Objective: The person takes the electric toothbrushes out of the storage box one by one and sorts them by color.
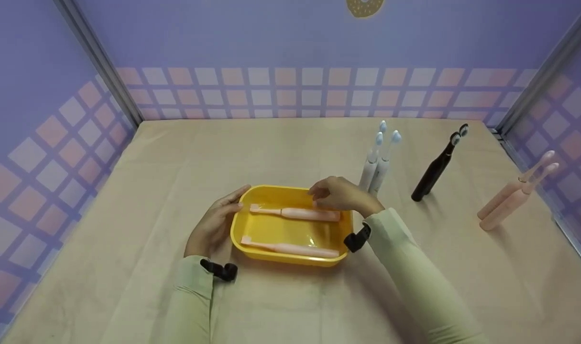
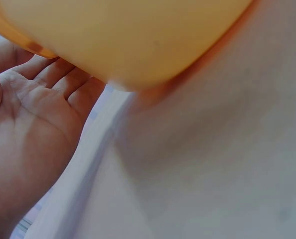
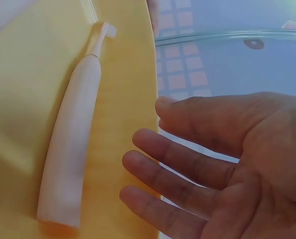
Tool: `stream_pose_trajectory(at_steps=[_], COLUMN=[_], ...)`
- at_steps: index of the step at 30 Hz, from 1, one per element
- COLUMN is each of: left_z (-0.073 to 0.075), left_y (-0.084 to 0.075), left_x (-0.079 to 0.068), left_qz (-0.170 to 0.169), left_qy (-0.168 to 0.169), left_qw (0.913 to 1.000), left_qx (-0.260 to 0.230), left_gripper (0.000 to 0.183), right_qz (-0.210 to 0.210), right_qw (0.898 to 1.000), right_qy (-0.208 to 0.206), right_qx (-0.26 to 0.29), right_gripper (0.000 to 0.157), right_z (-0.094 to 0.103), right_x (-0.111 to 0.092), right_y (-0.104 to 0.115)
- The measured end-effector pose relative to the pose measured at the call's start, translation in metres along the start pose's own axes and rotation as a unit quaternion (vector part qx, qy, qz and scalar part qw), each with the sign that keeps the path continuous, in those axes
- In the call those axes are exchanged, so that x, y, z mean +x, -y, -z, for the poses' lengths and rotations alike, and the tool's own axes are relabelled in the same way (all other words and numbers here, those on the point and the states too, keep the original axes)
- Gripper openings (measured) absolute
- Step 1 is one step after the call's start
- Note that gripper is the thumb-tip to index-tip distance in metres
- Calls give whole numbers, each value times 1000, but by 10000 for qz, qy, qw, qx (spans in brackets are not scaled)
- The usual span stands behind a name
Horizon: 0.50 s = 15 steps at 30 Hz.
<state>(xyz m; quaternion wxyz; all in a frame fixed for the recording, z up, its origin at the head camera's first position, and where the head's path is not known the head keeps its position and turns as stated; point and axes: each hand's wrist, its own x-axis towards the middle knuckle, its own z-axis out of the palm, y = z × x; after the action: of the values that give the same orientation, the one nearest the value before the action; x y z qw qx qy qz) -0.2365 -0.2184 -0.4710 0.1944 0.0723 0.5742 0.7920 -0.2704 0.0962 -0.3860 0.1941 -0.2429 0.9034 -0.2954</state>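
Observation:
Two pink electric toothbrushes lie in a yellow plastic tray (image 1: 290,190). The upper toothbrush (image 1: 302,214) and the lower toothbrush (image 1: 300,249) both have their heads to the left. At the tray's left end, my left hand (image 1: 216,222) holds the wall, thumb at the rim and fingers along the outside; the left wrist view shows the fingers against the tray's outer side. My right hand (image 1: 338,193) hovers over the far right rim with nothing in it. Its fingers (image 3: 148,142) are spread and loosely bent, apart from the nearby pink toothbrush (image 3: 71,139).
White electric toothbrushes (image 1: 378,167) stand just behind my right hand. Farther right are black electric toothbrushes (image 1: 433,174), then two upright pink ones (image 1: 505,203). A beige cloth covers the table (image 1: 213,153), with tiled-pattern panels (image 1: 285,93) at its back and sides.

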Motion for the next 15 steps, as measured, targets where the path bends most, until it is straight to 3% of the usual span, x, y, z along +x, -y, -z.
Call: stream_pose_trajectory(at_steps=[6, 15], left_z=[1, 1], left_y=[-1, 0], left_x=[-1, 0], left_qz=[-14, -2], left_qy=[81, 86], left_qw=[9999, 9999], left_qx=[115, 78], left_gripper=[56, 56], right_qz=[-145, -24], right_qw=[9994, 9974], right_qy=[152, 391], right_qx=[-257, -603], right_gripper=[34, 36], right_z=[-2, -7], right_x=[7, 14], right_y=[2, 5])
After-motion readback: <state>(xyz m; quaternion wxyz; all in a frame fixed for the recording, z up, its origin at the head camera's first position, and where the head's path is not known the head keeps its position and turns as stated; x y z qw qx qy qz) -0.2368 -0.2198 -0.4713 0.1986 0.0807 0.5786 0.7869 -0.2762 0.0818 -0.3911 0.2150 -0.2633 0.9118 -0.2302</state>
